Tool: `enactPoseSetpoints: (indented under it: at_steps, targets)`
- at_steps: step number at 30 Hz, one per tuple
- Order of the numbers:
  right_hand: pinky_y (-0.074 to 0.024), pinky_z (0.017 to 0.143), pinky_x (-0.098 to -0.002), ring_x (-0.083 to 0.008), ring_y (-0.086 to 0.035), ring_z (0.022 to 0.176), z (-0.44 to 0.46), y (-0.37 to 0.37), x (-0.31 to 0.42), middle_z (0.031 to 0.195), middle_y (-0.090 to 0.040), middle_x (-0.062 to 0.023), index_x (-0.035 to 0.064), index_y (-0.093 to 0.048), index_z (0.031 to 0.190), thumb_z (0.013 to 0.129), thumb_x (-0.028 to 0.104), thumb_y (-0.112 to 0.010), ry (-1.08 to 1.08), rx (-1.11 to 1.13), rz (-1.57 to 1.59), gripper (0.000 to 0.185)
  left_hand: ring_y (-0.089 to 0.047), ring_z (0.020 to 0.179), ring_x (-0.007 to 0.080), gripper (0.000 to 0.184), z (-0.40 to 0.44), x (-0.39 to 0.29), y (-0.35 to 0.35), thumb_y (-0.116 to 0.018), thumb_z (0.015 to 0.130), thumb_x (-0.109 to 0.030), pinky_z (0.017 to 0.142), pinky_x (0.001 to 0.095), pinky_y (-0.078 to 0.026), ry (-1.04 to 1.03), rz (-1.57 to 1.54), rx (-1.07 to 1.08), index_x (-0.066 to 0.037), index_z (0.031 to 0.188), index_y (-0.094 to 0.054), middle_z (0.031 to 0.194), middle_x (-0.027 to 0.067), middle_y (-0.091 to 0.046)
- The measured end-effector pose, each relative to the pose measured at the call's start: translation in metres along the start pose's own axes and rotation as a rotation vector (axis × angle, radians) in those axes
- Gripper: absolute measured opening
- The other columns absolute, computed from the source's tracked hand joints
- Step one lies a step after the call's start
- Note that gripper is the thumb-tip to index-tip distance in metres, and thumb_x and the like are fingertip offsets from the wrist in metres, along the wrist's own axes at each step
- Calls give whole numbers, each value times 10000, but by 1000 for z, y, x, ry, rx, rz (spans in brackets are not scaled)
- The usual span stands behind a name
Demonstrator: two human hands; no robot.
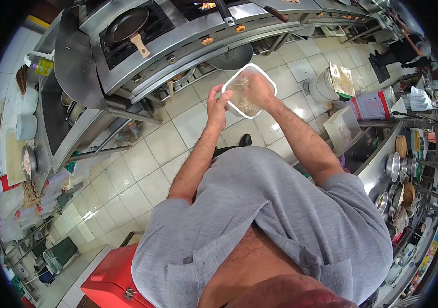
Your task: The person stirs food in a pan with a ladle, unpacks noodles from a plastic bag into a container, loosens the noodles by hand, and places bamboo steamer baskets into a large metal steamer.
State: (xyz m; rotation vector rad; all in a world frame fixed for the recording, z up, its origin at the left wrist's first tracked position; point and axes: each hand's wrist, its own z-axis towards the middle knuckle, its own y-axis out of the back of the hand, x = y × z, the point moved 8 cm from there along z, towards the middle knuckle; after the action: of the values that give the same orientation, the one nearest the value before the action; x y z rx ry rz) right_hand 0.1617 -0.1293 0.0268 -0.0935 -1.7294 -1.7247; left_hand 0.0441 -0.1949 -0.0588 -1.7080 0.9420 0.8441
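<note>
A white plastic container (250, 116) is held up in front of me above the tiled floor. Inside it lie thin pale strands (246, 106), like bean sprouts or fine noodles; their exact kind is unclear. My left hand (218, 106) is closed on the container's left rim, thumb over the edge. My right hand (258, 89) reaches into the container from the right, among the strands. Its fingers are smeared by motion and partly hidden, so I cannot see whether they hold any strands.
A steel stove (188, 51) stretches across the front, with a frying pan (128, 25) on its left burner. Below sits a large wok (231, 57). White buckets (323, 84) stand right on the floor. Metal bowls (393, 167) line the right counter. Behind me is a red box (111, 274).
</note>
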Motion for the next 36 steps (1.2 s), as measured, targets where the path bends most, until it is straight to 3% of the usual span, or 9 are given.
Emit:
enactPoseSetpoints:
  at_steps: [2,6,12,14,17,19,25,30,36]
  targets:
    - [-470,796,-428,-363,-575,898,0,2,-1,905,-603,-196,42,-592,1018,719,120,-623,-47,-9,184,311,-514,958,164,544,-2,-3,-1,-653,740,-353,725,366,-472,-4,0,4,-81,1168,-456,1066,59,-517]
    - [-460,829,-422,-351,-562,962,0,3,7,998,-583,-197,64,-574,1080,707,140,-649,-143,123,94,388,-517,976,175,546,0,0,-1,-642,746,-357,737,382,-476,7,-5,7,-74,1172,-450,1087,66,-518]
    - [-417,924,-421,-382,-422,1180,-7,1,13,1305,-381,-232,130,-471,1250,663,256,-725,155,425,252,652,-504,925,167,577,-4,-11,1,-693,699,-348,738,360,-429,-10,-108,-14,-62,1145,-464,1007,55,-516]
    - [-389,960,-451,-425,-373,1215,-20,-5,24,1327,-339,-253,193,-451,1276,662,258,-724,283,396,-190,676,-497,912,164,579,-6,-22,-11,-697,693,-334,731,346,-426,-40,-89,21,-58,1146,-465,1009,57,-503]
    - [-365,972,-498,-447,-336,1240,-16,-14,25,1363,-291,-247,262,-446,1279,684,238,-700,213,467,-368,648,-481,861,151,569,-2,-30,-18,-707,679,-306,707,315,-417,-92,-34,50,-54,1135,-479,995,57,-487]
    - [-393,930,-534,-459,-364,1210,-12,-12,32,1348,-301,-245,287,-457,1265,701,217,-679,195,458,-354,611,-472,824,140,557,2,-28,-17,-713,671,-292,691,296,-412,-109,-1,42,-54,1124,-492,978,56,-484]
    - [-486,829,-457,-381,-484,1120,-14,-15,22,1227,-436,-194,265,-472,1248,730,212,-651,39,469,-309,551,-449,744,109,480,6,-20,-8,-709,673,-271,660,252,-389,-194,13,8,-44,1060,-540,1031,46,-459]
    - [-501,777,-410,-313,-625,873,-14,-6,6,925,-635,-168,134,-571,1117,721,323,-663,-75,272,-133,448,-489,795,117,467,2,-11,-5,-699,695,-283,653,264,-408,-103,-38,-21,-45,1062,-537,970,56,-496]
    - [-503,746,-410,-319,-630,836,-19,-3,7,872,-650,-164,64,-592,1057,737,397,-629,-175,331,-225,463,-525,769,120,459,1,-4,-5,-687,711,-278,634,255,-416,-61,-35,-34,-56,1076,-521,897,66,-570]
